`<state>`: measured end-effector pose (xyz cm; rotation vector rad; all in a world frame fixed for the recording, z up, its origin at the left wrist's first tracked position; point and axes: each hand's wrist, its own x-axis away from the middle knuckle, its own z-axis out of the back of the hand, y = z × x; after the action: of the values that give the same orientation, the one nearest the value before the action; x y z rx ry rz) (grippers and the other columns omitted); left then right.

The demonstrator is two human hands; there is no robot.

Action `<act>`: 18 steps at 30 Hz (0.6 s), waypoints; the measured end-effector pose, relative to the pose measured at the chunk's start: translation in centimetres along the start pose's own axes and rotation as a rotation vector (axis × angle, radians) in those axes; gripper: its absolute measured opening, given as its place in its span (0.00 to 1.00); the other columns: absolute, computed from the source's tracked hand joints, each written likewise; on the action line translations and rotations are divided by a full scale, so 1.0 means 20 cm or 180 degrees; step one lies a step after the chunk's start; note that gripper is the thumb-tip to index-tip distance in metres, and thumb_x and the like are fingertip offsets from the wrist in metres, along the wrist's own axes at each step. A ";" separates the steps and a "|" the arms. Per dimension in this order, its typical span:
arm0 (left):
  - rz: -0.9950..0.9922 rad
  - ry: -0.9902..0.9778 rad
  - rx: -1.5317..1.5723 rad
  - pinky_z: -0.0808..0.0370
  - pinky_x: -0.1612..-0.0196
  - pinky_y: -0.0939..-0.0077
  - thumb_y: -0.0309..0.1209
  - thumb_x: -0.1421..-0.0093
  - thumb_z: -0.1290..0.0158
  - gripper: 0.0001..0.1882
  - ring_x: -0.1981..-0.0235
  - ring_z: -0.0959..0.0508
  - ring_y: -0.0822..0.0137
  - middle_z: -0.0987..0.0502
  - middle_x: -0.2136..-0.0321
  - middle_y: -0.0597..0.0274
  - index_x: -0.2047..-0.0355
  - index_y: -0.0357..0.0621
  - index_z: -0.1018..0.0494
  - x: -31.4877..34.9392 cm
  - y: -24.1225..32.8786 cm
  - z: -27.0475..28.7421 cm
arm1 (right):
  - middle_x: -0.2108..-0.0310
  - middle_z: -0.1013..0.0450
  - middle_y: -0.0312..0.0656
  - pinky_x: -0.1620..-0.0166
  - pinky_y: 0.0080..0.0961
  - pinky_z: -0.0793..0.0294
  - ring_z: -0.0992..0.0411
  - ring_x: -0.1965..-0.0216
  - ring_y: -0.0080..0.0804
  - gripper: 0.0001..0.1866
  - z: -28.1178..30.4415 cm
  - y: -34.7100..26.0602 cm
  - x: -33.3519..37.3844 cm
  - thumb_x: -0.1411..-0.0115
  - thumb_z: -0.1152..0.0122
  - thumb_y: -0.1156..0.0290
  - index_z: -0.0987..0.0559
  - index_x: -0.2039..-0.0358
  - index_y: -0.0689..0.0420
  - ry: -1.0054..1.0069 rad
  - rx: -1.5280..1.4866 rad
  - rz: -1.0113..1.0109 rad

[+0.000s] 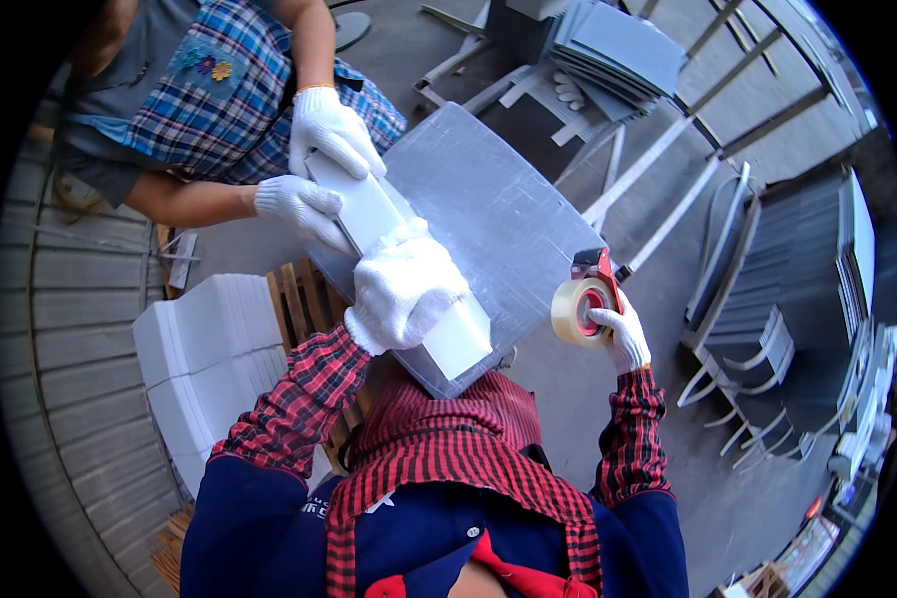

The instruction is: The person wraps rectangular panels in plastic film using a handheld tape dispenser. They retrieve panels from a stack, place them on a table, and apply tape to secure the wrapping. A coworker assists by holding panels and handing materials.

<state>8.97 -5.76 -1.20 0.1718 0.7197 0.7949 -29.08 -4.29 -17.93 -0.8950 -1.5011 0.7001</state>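
Note:
A long, narrow white block (457, 340) lies slantwise along the near left edge of a grey metal-topped table (508, 199). My left hand (406, 289), in a white knit glove, is closed over its middle. At the right, off the table's edge, my gloved right hand (623, 337) grips a red tape dispenser (595, 265) carrying a wide roll of clear tape (572, 311). A co-worker opposite holds the far end of the block with two white-gloved hands, one hand (335, 132) on top and the other hand (304, 207) at its side.
Stacked white panels (209, 349) stand on a wooden pallet (304, 304) at the left. Grey sheets (618, 50) are piled on a frame at the back. Metal rails (668, 169) run beyond the table's right side. Racked dark panels (807, 289) stand at the far right.

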 end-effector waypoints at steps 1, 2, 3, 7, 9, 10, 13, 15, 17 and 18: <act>0.0025 0.0010 0.0057 0.31 0.42 0.51 0.39 0.37 0.52 0.14 0.66 0.18 0.56 0.18 0.73 0.62 0.73 0.52 0.19 0.01 0.00 0.01 | 0.56 0.23 0.40 0.52 0.28 0.23 0.25 0.57 0.29 0.33 -0.12 -0.14 0.16 0.53 0.38 0.80 0.29 0.42 0.62 -0.0050 -0.0406 0.0136; 0.0011 0.0017 0.0142 0.31 0.42 0.51 0.39 0.36 0.52 0.14 0.66 0.18 0.56 0.18 0.73 0.62 0.72 0.51 0.19 0.01 -0.01 0.02 | 0.55 0.24 0.41 0.52 0.27 0.23 0.25 0.57 0.28 0.34 -0.23 -0.24 0.30 0.54 0.38 0.81 0.29 0.41 0.62 -0.0062 -0.0818 0.0305; -0.0006 0.0014 0.0235 0.32 0.42 0.51 0.40 0.36 0.52 0.15 0.66 0.18 0.56 0.18 0.73 0.61 0.72 0.50 0.19 0.01 -0.02 0.04 | 0.54 0.24 0.41 0.51 0.28 0.24 0.26 0.56 0.28 0.35 -0.29 -0.30 0.41 0.54 0.38 0.82 0.29 0.41 0.62 -0.0042 -0.0780 0.0423; 0.0668 0.0041 0.1388 0.31 0.43 0.55 0.43 0.34 0.52 0.17 0.63 0.19 0.58 0.19 0.68 0.60 0.67 0.44 0.20 -0.01 -0.01 0.11 | 0.51 0.26 0.41 0.44 0.29 0.29 0.27 0.52 0.30 0.34 -0.44 -0.49 0.70 0.56 0.36 0.80 0.27 0.43 0.61 0.0241 -0.0203 0.0934; 0.1187 -0.0248 0.2042 0.30 0.44 0.60 0.43 0.37 0.46 0.16 0.58 0.20 0.55 0.19 0.64 0.55 0.65 0.42 0.21 -0.07 0.02 0.17 | 0.51 0.26 0.41 0.42 0.30 0.31 0.27 0.51 0.31 0.33 -0.54 -0.57 0.82 0.55 0.36 0.79 0.26 0.44 0.60 0.0634 0.0284 0.1279; 0.1142 -0.0317 0.1969 0.30 0.43 0.60 0.44 0.37 0.46 0.17 0.56 0.21 0.54 0.20 0.61 0.53 0.62 0.41 0.21 -0.11 0.06 0.19 | 0.50 0.26 0.41 0.42 0.29 0.33 0.28 0.49 0.32 0.31 -0.60 -0.60 0.87 0.55 0.35 0.77 0.25 0.46 0.59 0.0768 0.0328 0.1338; 0.0221 -0.0505 0.1662 0.32 0.41 0.62 0.48 0.36 0.48 0.25 0.48 0.26 0.52 0.24 0.52 0.48 0.50 0.38 0.25 -0.18 0.09 0.15 | 0.48 0.28 0.41 0.41 0.31 0.32 0.29 0.47 0.34 0.33 -0.70 -0.65 0.99 0.57 0.34 0.76 0.25 0.46 0.58 0.1012 0.0630 0.1554; 0.0296 -0.0811 0.2463 0.33 0.40 0.62 0.49 0.35 0.50 0.27 0.46 0.26 0.52 0.25 0.51 0.47 0.47 0.38 0.27 -0.21 0.12 0.09 | 0.48 0.28 0.42 0.41 0.32 0.32 0.29 0.47 0.35 0.33 -0.74 -0.67 1.03 0.57 0.34 0.76 0.25 0.46 0.58 0.1012 0.0664 0.1741; 0.0424 -0.1175 0.3122 0.33 0.40 0.63 0.49 0.34 0.51 0.27 0.46 0.27 0.53 0.26 0.50 0.46 0.45 0.38 0.28 -0.24 0.15 0.09 | 0.49 0.28 0.42 0.41 0.33 0.32 0.29 0.47 0.35 0.32 -0.78 -0.68 1.06 0.58 0.34 0.76 0.25 0.46 0.58 0.1059 0.0760 0.1836; 0.0525 -0.1350 0.3371 0.33 0.39 0.63 0.48 0.33 0.52 0.27 0.45 0.27 0.53 0.26 0.49 0.46 0.45 0.38 0.29 -0.25 0.16 0.11 | 0.49 0.28 0.42 0.41 0.33 0.32 0.29 0.47 0.35 0.32 -0.80 -0.70 1.08 0.58 0.34 0.76 0.25 0.47 0.58 0.1083 0.0857 0.1855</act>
<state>6.17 -6.75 4.33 1.3277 0.6606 0.4341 -15.40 5.67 7.26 -1.1840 -0.8163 1.0788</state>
